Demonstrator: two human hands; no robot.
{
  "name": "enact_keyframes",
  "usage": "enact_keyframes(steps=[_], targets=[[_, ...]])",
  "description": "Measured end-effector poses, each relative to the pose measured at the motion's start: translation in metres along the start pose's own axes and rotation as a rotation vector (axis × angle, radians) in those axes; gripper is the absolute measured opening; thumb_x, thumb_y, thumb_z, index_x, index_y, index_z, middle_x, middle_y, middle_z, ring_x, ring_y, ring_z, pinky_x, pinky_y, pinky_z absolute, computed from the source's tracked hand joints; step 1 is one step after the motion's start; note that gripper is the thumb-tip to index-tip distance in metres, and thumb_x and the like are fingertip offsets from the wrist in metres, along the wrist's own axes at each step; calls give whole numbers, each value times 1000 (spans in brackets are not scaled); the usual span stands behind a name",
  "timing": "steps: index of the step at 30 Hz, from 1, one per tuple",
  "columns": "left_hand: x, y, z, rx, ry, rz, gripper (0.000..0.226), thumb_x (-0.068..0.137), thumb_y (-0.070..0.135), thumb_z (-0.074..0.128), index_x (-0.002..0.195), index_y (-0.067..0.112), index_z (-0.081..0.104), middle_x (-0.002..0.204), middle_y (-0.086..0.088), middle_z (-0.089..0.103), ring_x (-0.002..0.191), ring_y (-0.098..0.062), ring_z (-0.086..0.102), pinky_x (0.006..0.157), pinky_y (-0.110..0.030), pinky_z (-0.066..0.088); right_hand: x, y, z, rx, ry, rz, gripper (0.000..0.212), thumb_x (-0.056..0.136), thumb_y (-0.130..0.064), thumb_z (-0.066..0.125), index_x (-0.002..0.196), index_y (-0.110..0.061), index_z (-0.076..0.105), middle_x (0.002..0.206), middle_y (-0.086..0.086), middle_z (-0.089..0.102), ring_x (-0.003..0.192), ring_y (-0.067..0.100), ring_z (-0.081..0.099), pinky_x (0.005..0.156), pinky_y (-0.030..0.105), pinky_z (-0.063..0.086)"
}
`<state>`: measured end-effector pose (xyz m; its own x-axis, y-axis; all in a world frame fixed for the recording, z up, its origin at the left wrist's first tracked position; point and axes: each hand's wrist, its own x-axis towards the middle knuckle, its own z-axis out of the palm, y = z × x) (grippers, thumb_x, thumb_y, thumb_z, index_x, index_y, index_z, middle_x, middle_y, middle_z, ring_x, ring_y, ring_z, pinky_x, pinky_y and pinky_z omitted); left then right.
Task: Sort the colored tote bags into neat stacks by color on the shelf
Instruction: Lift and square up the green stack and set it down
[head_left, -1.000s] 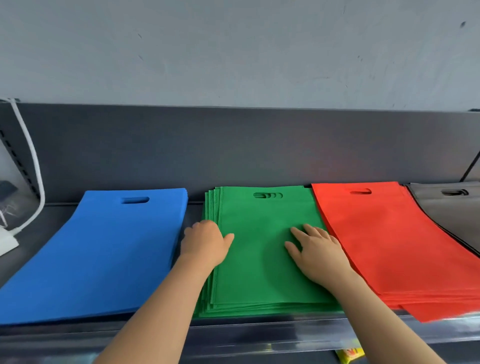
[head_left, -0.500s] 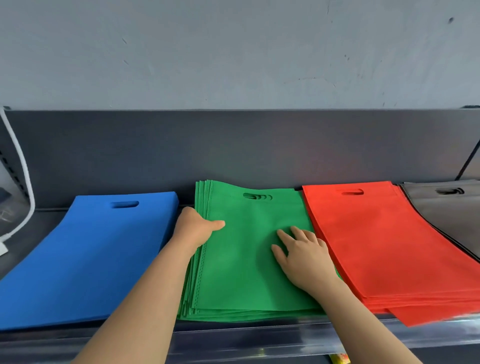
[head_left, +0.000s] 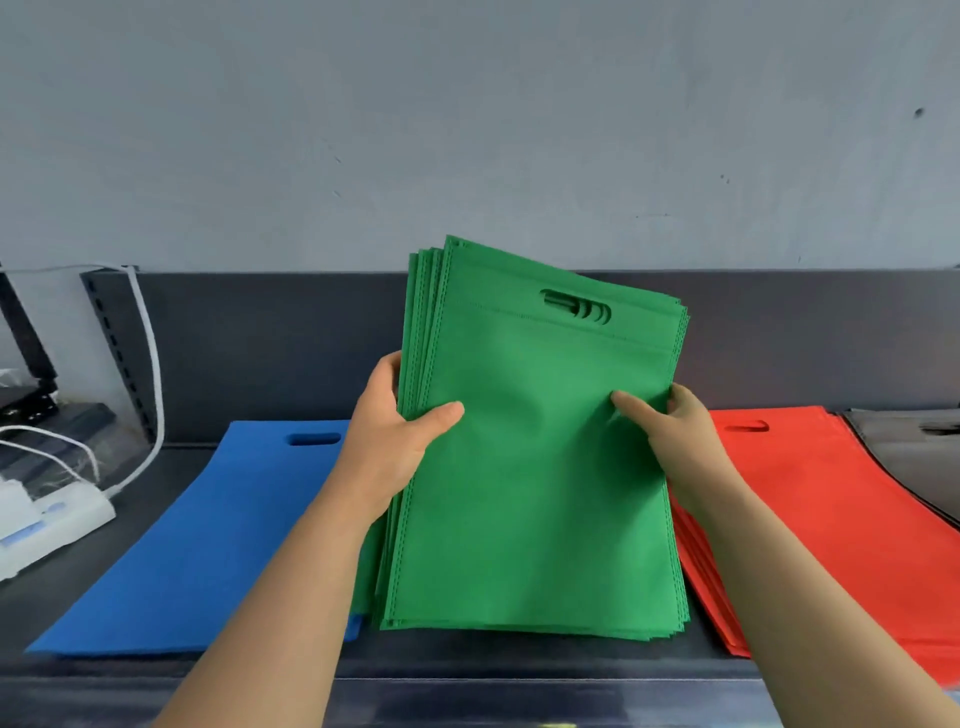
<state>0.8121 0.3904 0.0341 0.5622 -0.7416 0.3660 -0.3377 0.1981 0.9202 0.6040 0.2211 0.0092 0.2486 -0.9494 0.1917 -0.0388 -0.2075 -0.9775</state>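
Reaching up from the near edge, two bare forearms cross the front lip of the dark shelf. The left hand grips the left side of the green bags, thumb across the front and fingers hidden behind. The right hand pinches the right side the same way, thumb on the front. The green bags are held as one stack, raised nearly upright between the hands and tilted a little, with the handle cutouts at the top. The lower edge is down by the shelf (whether it touches, I cannot tell). Flat on the shelf just left of them lies the blue stack. Just right lies the red stack, with a grey stack beyond it at the frame's edge. Far left sits a white power strip with a white cable rising from it. Behind everything stands the shelf's dark back panel, then a pale grey wall.
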Motion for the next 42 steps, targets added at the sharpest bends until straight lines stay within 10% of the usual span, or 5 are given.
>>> enact_keyframes(steps=[17, 23, 28, 32, 42], targets=[[7, 38, 23, 101, 140, 71, 31, 93, 7, 42, 123, 16, 41, 93, 4, 54, 68, -7, 45, 59, -22, 39, -12, -55, -10, 193, 102, -122, 26, 84, -24, 53, 110, -20, 54, 112, 1, 63, 104, 19, 59, 90, 41, 48], [-4, 55, 29, -41, 205, 104, 11, 95, 19, 42, 104, 22, 48, 87, 11, 51, 74, -4, 48, 73, -29, 37, -9, -80, -9, 361, 137, 137, 105, 51, -84, 59, 140, -30, 41, 141, -9, 44, 131, 20, 39, 110, 50, 28], [7, 70, 25, -257, 216, -146, 96, 69, 81, 43, 145, 24, 34, 146, 11, 37, 134, -10, 33, 107, -36, 24, -6, -88, -6, 370, 140, 197, 110, 38, -82, 66, 131, -27, 49, 131, -4, 54, 120, 27, 50, 104, 54, 35], [13, 74, 26, -265, 295, -155, 40, 85, 54, 57, 74, 18, 43, 65, 8, 35, 60, -9, 34, 61, -25, 32, -14, -90, -3, 387, 111, 172, 111, 39, -82, 66, 135, -29, 47, 137, -7, 50, 126, 24, 46, 107, 54, 33], [6, 78, 26, -147, 390, -55, 50, 89, 59, 46, 74, 11, 42, 60, 5, 30, 54, -12, 29, 53, -30, 29, -21, -85, -11, 397, 44, 30, 90, 61, -81, 58, 134, -29, 46, 141, -8, 44, 134, 19, 36, 113, 50, 24]])
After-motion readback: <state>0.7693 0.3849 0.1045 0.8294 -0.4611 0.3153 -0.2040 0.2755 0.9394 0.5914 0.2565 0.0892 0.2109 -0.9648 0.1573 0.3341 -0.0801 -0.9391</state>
